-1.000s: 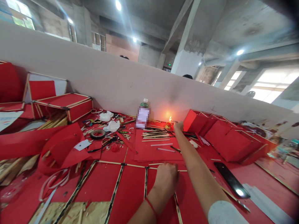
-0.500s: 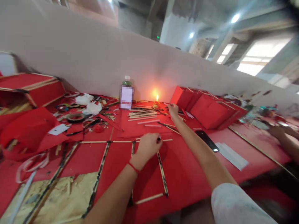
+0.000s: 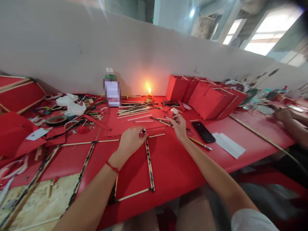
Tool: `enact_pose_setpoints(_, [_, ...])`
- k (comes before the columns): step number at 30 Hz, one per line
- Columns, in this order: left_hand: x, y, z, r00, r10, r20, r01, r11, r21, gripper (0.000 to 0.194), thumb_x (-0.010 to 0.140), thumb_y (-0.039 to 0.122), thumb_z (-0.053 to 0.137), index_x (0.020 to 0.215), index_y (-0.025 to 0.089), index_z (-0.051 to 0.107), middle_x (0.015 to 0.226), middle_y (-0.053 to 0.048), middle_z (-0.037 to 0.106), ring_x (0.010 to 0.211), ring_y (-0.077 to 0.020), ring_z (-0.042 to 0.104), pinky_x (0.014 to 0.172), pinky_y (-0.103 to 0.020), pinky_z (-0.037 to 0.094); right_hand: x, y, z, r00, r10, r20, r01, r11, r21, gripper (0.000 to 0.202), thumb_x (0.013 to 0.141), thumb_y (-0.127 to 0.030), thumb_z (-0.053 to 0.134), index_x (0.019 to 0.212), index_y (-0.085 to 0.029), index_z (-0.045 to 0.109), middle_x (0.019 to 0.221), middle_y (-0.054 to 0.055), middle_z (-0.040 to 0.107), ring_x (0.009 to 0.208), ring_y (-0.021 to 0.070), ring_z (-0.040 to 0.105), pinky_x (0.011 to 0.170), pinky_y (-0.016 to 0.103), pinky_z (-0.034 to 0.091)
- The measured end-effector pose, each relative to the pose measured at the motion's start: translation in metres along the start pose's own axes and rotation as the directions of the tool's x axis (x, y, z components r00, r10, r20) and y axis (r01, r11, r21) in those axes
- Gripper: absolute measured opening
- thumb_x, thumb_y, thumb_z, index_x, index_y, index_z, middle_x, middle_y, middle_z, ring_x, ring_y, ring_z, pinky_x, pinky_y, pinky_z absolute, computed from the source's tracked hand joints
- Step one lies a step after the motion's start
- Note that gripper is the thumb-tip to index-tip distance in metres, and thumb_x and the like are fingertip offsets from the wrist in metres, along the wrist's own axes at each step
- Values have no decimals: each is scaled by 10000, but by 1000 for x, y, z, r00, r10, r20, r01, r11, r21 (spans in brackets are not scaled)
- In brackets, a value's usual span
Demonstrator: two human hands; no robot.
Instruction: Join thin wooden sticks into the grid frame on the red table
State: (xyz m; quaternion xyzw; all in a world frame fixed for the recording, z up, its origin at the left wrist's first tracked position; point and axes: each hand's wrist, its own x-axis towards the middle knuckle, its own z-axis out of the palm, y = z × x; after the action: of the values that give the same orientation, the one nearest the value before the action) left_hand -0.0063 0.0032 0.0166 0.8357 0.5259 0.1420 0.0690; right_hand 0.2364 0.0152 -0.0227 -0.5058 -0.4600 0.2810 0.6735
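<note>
My left hand (image 3: 131, 139) is closed at the upper corner of a frame of thin wooden sticks (image 3: 133, 194) with blackened joints, its fingers bent over the stick there. Something small, dark and shiny shows at its fingertips. In my right hand (image 3: 179, 125), thumb and fingers pinch a thin, pale glue stick (image 3: 167, 118) with a dark tip, pointing left toward the left hand. Behind it burns a small candle lamp (image 3: 149, 97). Loose wooden sticks (image 3: 133, 111) and two translucent glue sticks (image 3: 140, 117) lie between the lamp and my hands.
Red boxes (image 3: 207, 98) stand against the wall at right. A phone (image 3: 203, 132), white paper (image 3: 229, 146) and a pencil-like tool (image 3: 199, 143) lie right of my arm. A labelled bottle (image 3: 112, 91) and black tape (image 3: 56, 120) are left. Another person's hands (image 3: 285, 115) appear far right.
My right hand has come back from beside the flame, nearer to my left hand. The left hand stays at the frame's corner. The view has shifted, and the pencil-like tool now shows.
</note>
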Motion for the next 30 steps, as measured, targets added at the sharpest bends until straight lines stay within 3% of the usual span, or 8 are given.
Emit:
enact_pose_setpoints(4, [0,-3,-5,1000,-7,-22,8,999,51,255,938,416,538,924,201,674,904,-94,746,894,-264,695,681,-312,435,0,1,0,997,77,28,-79,995,60,156,649,-318,626,715,-235,511,535,-53,638,495,118,569,517,222,458])
enact_pose_setpoints(11, [9,-49,-28,996,-76,40,76,997,-12,258,855,324,544,1056,216,663,923,-50,764,840,-223,705,702,-303,485,8,3,-11,984,161,-77,-148,977,155,149,641,-305,583,733,-240,485,498,-77,572,471,109,531,489,207,419])
enact_pose_setpoints(13, [14,-52,-27,998,-35,56,33,999,36,291,839,278,523,1086,214,662,1006,-66,769,912,-235,709,745,-314,495,8,4,-10,984,165,-73,-153,978,145,149,663,-304,589,745,-243,481,503,-83,558,481,114,535,485,209,412])
enact_pose_setpoints(16, [23,-45,-17,991,53,119,-64,994,89,290,808,248,555,1071,214,673,1072,-80,769,995,-257,702,797,-328,498,6,3,-7,986,162,-47,-156,980,121,155,693,-306,606,751,-247,475,516,-80,560,497,123,544,483,215,412])
enact_pose_setpoints(20, [32,-39,-7,985,57,161,-74,992,99,232,806,253,573,1004,203,682,974,-89,774,923,-266,707,761,-330,484,4,-1,-7,989,144,-18,-141,982,124,117,698,-283,590,760,-242,500,514,-74,571,505,126,544,490,219,416])
enact_pose_setpoints(25, [34,-36,-20,987,62,146,-71,996,52,355,790,252,563,1131,189,640,951,-76,774,907,-254,701,778,-325,479,4,-5,-10,993,116,-30,-112,986,125,93,731,-261,577,759,-241,491,525,-87,544,505,107,537,500,206,416])
enact_pose_setpoints(27, [25,-20,-27,990,87,108,-86,996,-14,374,802,291,575,1161,194,611,981,-64,776,928,-239,700,794,-317,483,4,-4,-10,993,112,-27,-109,988,108,90,754,-255,572,763,-243,484,543,-87,539,512,102,538,503,203,421])
enact_pose_setpoints(30, [-6,25,-29,986,150,76,-131,968,-213,409,809,349,636,1190,208,584,948,-41,782,880,-218,721,759,-301,489,5,0,-11,996,91,-21,-90,993,76,87,790,-245,566,774,-246,480,559,-82,532,532,104,548,513,204,438])
